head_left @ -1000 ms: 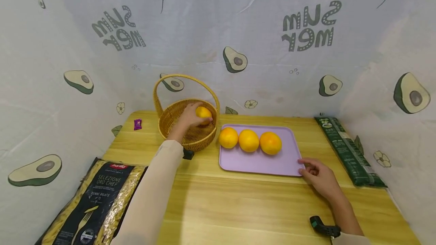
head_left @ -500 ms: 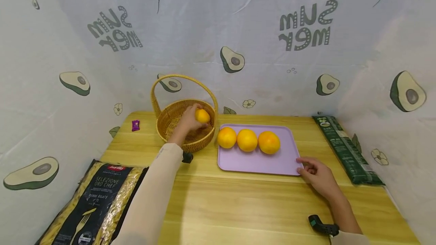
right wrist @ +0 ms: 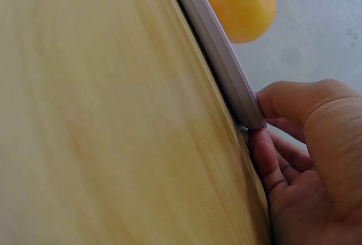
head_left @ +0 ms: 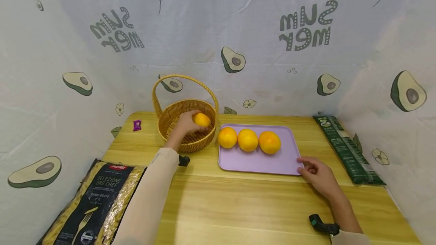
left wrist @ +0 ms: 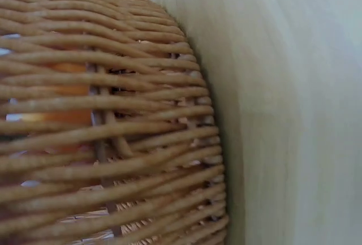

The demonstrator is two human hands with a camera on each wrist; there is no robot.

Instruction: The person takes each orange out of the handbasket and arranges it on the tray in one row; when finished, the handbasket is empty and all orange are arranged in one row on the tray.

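Inside the wicker basket (head_left: 185, 148), my left hand (head_left: 186, 123) grips an orange (head_left: 202, 120) near the basket's right side. In the left wrist view the basket's woven wall (left wrist: 113, 109) fills much of the frame, and the orange colour shows through its gaps; the hand's fingers are hidden there. My right hand (head_left: 319, 176) pinches the near right corner of a lilac tray (head_left: 259, 165). Seen from the right wrist, the thumb (right wrist: 283, 98) lies on the tray's rim with curled fingers below it. Three oranges (head_left: 248, 140) sit in a row on the tray.
A bag of penne pasta (head_left: 97, 199) lies at the front left. A small purple wrapped sweet (head_left: 137, 125) is at the back left, and a long green packet (head_left: 348, 149) lies along the right side. A patterned curtain (head_left: 204, 29) hangs behind the wooden table (head_left: 238, 203).
My left hand has come slightly down and toward me inside the basket, with the orange in its grip. The right hand keeps its place at the tray corner.
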